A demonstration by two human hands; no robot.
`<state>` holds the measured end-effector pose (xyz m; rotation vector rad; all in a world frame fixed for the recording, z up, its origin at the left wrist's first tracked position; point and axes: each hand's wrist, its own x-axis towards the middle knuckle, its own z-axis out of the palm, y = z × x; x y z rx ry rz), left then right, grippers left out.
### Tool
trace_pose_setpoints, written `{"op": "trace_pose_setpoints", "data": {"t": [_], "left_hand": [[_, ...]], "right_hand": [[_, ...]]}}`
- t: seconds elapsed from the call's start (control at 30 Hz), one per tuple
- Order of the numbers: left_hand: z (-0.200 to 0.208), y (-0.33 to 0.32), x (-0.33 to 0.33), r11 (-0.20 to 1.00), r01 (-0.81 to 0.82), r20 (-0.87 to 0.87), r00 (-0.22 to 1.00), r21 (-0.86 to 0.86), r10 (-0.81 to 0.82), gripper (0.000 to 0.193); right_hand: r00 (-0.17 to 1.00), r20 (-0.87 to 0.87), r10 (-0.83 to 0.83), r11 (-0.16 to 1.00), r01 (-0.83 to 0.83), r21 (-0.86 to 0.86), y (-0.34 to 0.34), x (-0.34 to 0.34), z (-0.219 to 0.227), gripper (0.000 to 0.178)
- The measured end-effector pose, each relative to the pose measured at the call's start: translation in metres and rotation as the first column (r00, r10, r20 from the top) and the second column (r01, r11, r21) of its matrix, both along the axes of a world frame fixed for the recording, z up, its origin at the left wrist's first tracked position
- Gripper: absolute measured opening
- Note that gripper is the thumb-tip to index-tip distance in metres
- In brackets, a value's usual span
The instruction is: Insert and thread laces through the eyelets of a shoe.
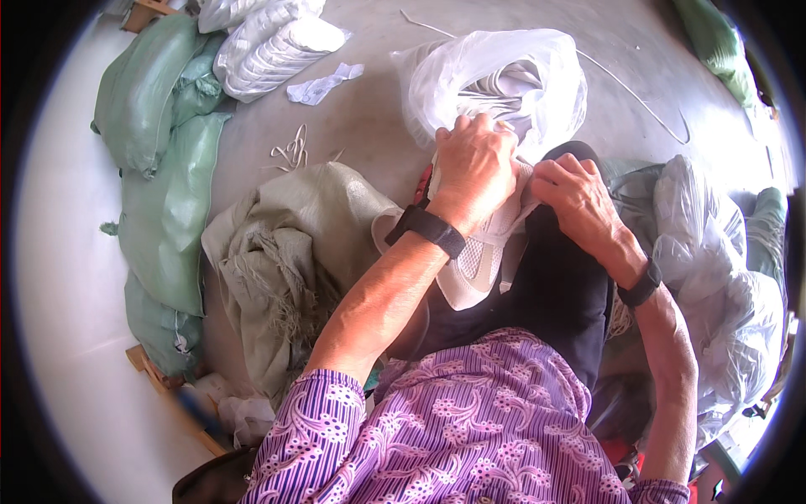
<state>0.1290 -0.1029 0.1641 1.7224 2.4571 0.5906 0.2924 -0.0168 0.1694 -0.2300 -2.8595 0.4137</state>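
A white and beige shoe upper (468, 281) with mesh panels lies over my lap, its far part covered by my hands. My left hand (480, 164) is closed on the upper, knuckles up, and its fingertips are hidden. Just to the right, my right hand (575, 193) is closed in a pinch by the upper's edge. A thin pale strand that looks like a shoelace runs from those fingers to the upper. Beyond my hands stands an open clear plastic bag (554, 59) with stacked whitish shoe parts (504, 80) inside.
Green woven sacks (168, 210) line the left side. A rumpled beige sack (281, 244) lies beside my left leg. Several loose laces (291, 149) and a plastic scrap (326, 84) are on the floor. Filled plastic bags (701, 244) crowd the right side.
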Motion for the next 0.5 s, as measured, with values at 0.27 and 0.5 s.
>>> {"op": "trace_pose_setpoints", "data": {"t": [0.27,0.5], "left_hand": [[-0.008,-0.009,0.004,0.987,0.049,-0.022,0.999,0.15,-0.047,0.016],[0.007,-0.009,-0.006,0.999,-0.014,0.152,0.988,0.044,0.008,0.024]], "right_hand": [[0.998,-0.047,-0.029,1.0,0.03,0.007,-0.004,-0.009,0.002,0.022],[1.0,0.017,-0.02,0.999,0.021,-0.035,0.0,-0.013,0.006,0.023]]}}
